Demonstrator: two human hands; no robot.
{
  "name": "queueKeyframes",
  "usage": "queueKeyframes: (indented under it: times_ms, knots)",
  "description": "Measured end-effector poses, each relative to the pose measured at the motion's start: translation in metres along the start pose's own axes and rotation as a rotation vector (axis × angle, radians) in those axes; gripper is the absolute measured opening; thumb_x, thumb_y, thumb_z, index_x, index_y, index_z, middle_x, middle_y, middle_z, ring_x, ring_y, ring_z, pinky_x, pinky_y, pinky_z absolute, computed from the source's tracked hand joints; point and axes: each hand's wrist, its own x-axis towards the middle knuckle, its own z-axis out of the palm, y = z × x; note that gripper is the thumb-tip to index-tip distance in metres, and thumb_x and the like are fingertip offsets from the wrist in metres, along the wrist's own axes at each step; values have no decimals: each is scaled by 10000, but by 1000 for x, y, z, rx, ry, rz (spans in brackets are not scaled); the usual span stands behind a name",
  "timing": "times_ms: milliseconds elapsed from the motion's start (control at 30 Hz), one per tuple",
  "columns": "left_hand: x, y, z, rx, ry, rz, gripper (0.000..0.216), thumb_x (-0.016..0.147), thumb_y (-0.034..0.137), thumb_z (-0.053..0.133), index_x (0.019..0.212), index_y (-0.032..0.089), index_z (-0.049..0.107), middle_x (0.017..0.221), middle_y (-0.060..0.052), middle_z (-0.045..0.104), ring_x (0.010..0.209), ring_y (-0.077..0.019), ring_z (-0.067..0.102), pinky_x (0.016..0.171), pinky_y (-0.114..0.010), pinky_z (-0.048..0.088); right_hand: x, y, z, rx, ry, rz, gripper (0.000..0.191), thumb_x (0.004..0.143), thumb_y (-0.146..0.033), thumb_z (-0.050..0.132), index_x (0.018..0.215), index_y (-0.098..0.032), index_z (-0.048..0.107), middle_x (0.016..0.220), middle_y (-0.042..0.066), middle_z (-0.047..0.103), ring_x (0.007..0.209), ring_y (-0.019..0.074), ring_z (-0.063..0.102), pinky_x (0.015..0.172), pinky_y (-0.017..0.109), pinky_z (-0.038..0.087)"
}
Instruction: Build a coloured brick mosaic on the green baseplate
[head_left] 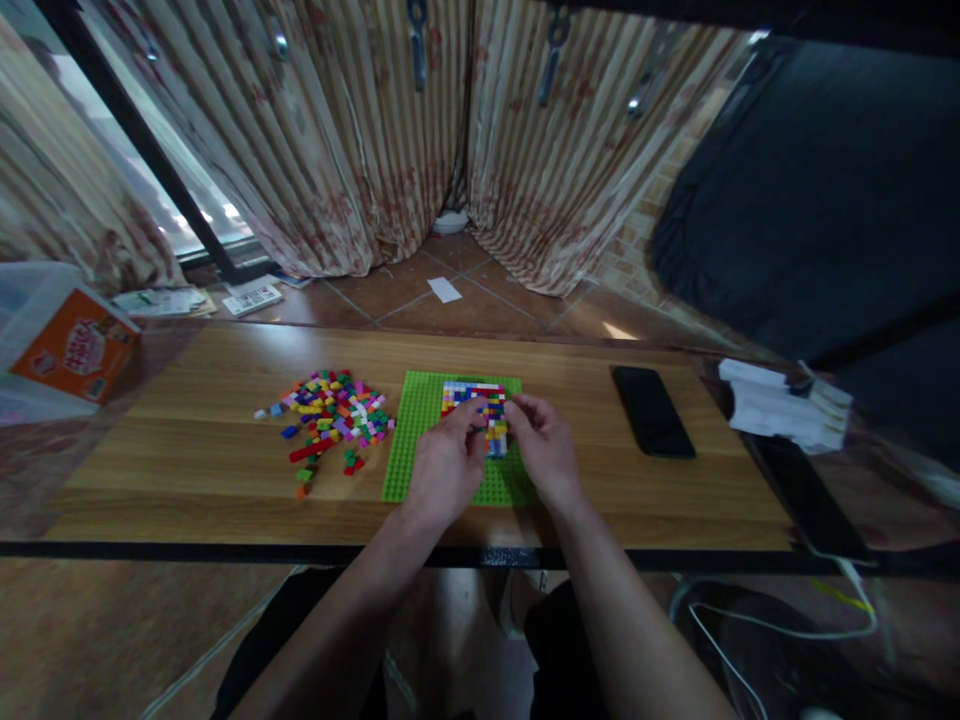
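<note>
A green baseplate point(420, 400) lies on the wooden table point(187, 460) in front of me. A patch of small coloured bricks point(472, 396) covers its upper right part. My left hand point(446, 468) rests on the plate, fingers curled, thumb and forefinger pinched at the lower edge of the brick patch. My right hand point(544, 445) sits just right of it, fingers bent toward the same spot. Whether either pinch holds a brick is hidden. A loose pile of coloured bricks point(330, 415) lies left of the plate.
A black phone point(651, 410) lies right of the plate. White folded paper or cloth point(780, 405) sits at the table's right end. An orange box point(75, 355) stands in a clear bin at far left. Striped curtains hang behind; a white cable point(780, 630) trails lower right.
</note>
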Motion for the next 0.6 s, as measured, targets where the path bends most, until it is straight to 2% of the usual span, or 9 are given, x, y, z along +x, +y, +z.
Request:
queueKeyframes:
  times_ms: [133, 333, 600]
  knots:
    - [1, -1, 2, -53, 13, 0, 426, 841, 45, 533, 1232, 204, 589, 1023, -43, 751, 912, -170, 723, 866, -330, 591, 3, 0, -1, 26, 24, 47, 407, 751, -510, 662, 953, -158, 692, 834, 64, 726, 729, 196, 654, 693, 335, 508]
    - [2, -1, 4, -45, 37, 29, 432, 834, 37, 541, 1227, 206, 601, 1022, -45, 749, 927, -173, 720, 874, -335, 591, 2, 2, 0, -11, -13, 4, 379, 765, -509, 657, 933, -172, 710, 891, 76, 743, 800, 208, 666, 735, 342, 513]
    - [2, 2, 6, 20, 29, 48, 448, 819, 33, 570, 1232, 203, 599, 994, -41, 751, 912, -176, 720, 862, -327, 593, 1, 3, -2, -7, -37, -1, 334, 774, -481, 648, 895, -177, 714, 804, 51, 732, 698, 186, 638, 662, 315, 488]
